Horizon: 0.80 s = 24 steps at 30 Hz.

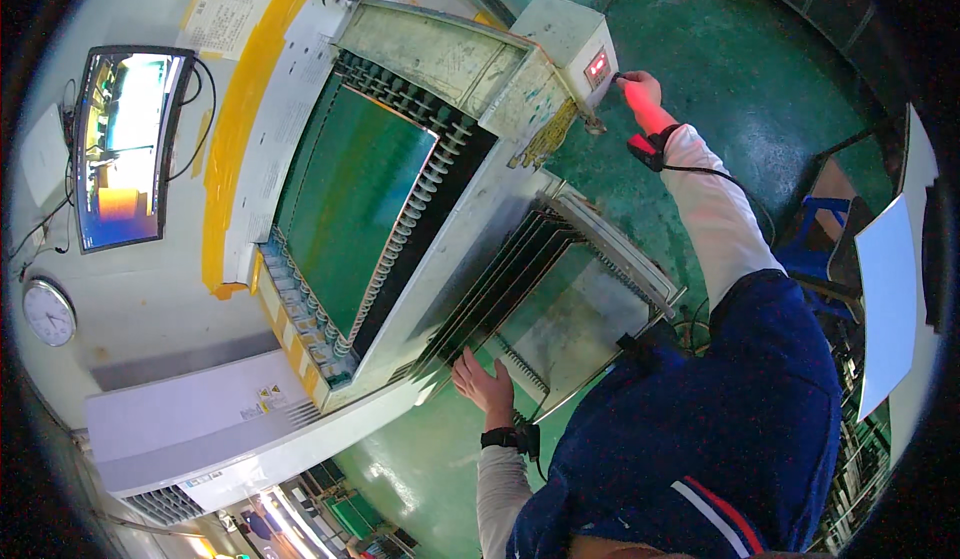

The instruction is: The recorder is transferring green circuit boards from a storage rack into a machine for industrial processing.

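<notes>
My right hand (643, 93) reaches to the side of a pale control box (566, 41) with a lit red display. Its fingertips are pinched at a small dark part on the box's edge, which I cannot make out. My left hand (484, 383) is open, its fingers stretched toward the lower end of a rack (610, 249) that holds several thin upright panels (500, 277). Whether the fingertips touch a panel, I cannot tell. Beyond the rack, a flat green panel (360, 204) lies in the machine (425, 54), between rows of small rollers (412, 209).
A wall monitor (128, 149) and a round clock (49, 311) are at the left. Below the machine stands a white cabinet (205, 414). Blue stands (820, 229) and a pale board (885, 304) are at the right. A cable (735, 181) runs from my right wrist.
</notes>
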Motion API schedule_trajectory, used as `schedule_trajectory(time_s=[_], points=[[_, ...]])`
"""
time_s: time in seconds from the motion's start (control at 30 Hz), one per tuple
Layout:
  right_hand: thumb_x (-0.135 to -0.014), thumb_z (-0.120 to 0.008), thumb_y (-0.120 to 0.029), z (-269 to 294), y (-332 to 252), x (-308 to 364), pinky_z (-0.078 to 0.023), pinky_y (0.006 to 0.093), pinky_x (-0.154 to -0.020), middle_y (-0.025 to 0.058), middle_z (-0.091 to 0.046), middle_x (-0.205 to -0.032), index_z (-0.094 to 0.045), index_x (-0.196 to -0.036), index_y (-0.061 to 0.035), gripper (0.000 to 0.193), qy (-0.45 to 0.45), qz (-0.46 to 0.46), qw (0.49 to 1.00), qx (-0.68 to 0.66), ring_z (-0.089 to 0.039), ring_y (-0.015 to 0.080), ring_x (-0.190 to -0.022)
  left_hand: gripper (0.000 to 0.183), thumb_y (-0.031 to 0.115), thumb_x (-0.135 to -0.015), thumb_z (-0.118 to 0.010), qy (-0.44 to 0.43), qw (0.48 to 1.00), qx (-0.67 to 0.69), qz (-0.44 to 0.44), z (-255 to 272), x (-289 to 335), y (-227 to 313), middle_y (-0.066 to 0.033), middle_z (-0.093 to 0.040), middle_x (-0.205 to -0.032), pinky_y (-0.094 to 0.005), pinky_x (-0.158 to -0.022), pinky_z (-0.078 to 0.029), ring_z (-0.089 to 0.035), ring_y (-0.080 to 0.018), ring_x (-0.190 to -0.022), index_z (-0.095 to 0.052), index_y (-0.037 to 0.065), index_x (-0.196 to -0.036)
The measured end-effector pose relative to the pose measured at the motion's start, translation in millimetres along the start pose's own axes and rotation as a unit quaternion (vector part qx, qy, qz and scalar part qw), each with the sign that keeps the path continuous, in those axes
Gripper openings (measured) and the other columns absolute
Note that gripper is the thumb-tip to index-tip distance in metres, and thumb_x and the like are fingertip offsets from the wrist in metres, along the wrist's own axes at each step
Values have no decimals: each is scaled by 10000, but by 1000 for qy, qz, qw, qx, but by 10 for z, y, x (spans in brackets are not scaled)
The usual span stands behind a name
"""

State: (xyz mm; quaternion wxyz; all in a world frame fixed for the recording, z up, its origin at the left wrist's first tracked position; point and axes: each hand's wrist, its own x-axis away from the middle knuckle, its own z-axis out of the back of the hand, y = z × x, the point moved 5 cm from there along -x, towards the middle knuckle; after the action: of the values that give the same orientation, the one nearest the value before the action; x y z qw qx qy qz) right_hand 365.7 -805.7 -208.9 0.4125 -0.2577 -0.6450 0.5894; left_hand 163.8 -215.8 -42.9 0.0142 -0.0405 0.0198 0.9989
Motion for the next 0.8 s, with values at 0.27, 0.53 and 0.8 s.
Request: schedule_trajectory(time_s=[0.27,0.53,0.8], points=[[-744,-680,-139,19,-19,13,-402,259,-475,33,-610,-703,-648,-917,-3,223,2,3,1000,0,-525,104,-551,663,226,-683,-668,2,1000,-2,2,-11,-6,0,-179,-436,-1245,-509,-1020,-244,-344,-378,-1193,-424,53,-1275],[-743,-680,-146,39,-38,7,-412,258,-486,38,-625,-731,-649,-917,0,229,10,13,1000,19,-541,110,-569,657,213,-677,-674,-3,1000,-4,9,6,-15,20,-176,-437,-1240,-509,-1018,-249,-350,-377,-1190,-432,52,-1266],[-750,-678,-157,10,-35,25,-410,256,-488,34,-624,-730,-647,-926,-2,237,5,12,1000,23,-536,108,-565,660,218,-683,-671,-1,1000,-4,7,12,-4,21,-178,-438,-1235,-511,-1023,-242,-348,-377,-1190,-425,57,-1274]])
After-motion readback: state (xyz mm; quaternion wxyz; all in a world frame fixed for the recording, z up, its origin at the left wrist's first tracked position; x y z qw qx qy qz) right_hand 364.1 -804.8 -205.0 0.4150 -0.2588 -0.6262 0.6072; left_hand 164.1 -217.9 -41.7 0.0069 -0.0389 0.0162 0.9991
